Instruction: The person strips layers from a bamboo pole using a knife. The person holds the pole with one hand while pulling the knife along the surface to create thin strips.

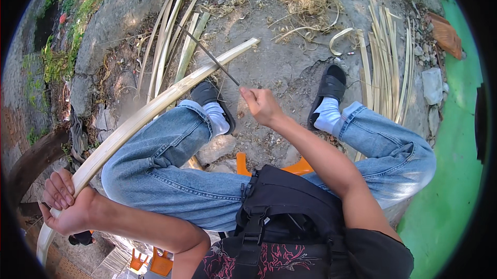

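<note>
A long, pale bamboo strip (155,105) is held near its lower end by the left hand (64,204), with the fingers wrapped tightly around it. The strip is laid across the left knee, probably so that the leg can carry some of its weight and keep it from wobbling. From there it runs up and away, and its far tip is seen above the bare ground (274,67), near a pile of other strips. A thin dark blade (209,55) is gripped in the right hand (261,105), which is closed in a fist around the near end. The blade is pointed up and to the left, and it is crossed over the strip near the far part; whether it touches the strip there cannot be told. The person is seated on a low orange stool (297,166), with both knees spread wide, so that room is left for the long strip in front. More cut strips (173,35) are laid side by side on the left, and another bunch of strips (385,64) is laid on the right, likely kept close so they can be reached. Dry shavings (310,2) are scattered farther off, by the top.
</note>
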Motion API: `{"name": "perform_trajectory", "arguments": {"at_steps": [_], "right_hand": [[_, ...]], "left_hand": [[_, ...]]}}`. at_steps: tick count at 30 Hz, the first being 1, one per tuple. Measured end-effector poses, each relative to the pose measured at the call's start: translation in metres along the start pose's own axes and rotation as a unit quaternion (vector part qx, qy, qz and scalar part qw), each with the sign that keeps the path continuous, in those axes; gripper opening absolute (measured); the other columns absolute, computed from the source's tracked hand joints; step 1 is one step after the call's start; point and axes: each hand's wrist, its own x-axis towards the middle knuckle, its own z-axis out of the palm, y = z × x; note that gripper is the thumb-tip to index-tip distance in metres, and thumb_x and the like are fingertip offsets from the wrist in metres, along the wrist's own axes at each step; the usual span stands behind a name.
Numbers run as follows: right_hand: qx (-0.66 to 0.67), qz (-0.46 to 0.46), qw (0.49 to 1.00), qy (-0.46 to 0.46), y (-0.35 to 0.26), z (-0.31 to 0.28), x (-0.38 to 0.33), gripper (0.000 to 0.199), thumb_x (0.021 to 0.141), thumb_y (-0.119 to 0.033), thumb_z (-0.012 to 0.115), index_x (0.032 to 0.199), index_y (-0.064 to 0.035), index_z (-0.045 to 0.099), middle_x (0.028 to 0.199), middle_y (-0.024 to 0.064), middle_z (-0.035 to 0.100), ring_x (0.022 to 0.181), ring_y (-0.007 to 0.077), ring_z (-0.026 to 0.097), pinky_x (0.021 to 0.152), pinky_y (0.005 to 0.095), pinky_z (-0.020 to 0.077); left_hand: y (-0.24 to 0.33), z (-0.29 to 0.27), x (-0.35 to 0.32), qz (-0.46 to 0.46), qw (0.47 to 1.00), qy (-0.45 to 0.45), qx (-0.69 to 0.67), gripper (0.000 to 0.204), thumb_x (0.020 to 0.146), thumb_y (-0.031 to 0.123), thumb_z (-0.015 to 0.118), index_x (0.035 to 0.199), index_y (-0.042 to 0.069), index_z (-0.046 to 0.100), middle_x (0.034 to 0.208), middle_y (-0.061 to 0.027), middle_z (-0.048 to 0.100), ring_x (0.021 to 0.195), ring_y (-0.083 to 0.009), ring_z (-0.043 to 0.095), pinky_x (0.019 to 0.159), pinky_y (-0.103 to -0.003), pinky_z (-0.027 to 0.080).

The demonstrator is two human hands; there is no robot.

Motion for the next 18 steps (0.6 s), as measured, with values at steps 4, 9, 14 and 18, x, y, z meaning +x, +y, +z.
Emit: {"name": "perform_trajectory", "arguments": {"at_steps": [4,9,14,18], "right_hand": [[-0.009,-0.045,0.999,0.006,0.024,-0.004,0.008,0.064,0.09,-0.05,0.044,0.058,0.0042,0.052,0.05,0.02,0.047,0.047,0.0289,0.041,0.051,0.0394,0.0376],[-0.107,0.096,0.986,0.081,0.091,-0.035,0.041,0.066,0.089,-0.053,0.042,0.061,0.0045,0.057,0.056,0.0247,0.054,0.059,0.0386,0.057,0.058,0.0452,0.0426],[-0.052,0.03,0.998,0.005,0.003,-0.012,0.005,0.065,0.089,-0.053,0.042,0.062,0.0036,0.059,0.057,0.0248,0.055,0.062,0.0381,0.06,0.059,0.0445,0.0434],[-0.086,-0.012,0.995,0.039,0.049,-0.011,0.016,0.065,0.088,-0.053,0.043,0.061,0.0036,0.058,0.055,0.0235,0.054,0.058,0.0363,0.059,0.056,0.0428,0.0426]], "left_hand": [[0.005,0.002,-0.001,-0.002,1.0,-0.007,-0.011,0.031,0.077,0.022,0.043,0.053,0.017,0.023,0.047,0.0016,0.021,0.039,-0.0088,0.02,0.04,-0.024,0.017],[0.001,0.007,-0.003,-0.004,1.0,0.007,-0.001,0.032,0.077,0.021,0.043,0.052,0.018,0.023,0.046,0.0018,0.021,0.039,-0.0087,0.02,0.041,-0.024,0.017],[0.003,0.004,0.0,0.013,1.0,0.018,0.02,0.032,0.076,0.021,0.044,0.052,0.018,0.023,0.047,0.0018,0.021,0.039,-0.0086,0.02,0.04,-0.024,0.017],[0.004,0.016,-0.004,0.02,0.999,0.023,0.026,0.032,0.076,0.021,0.044,0.052,0.018,0.023,0.047,0.0019,0.021,0.039,-0.0088,0.02,0.04,-0.024,0.017]]}}
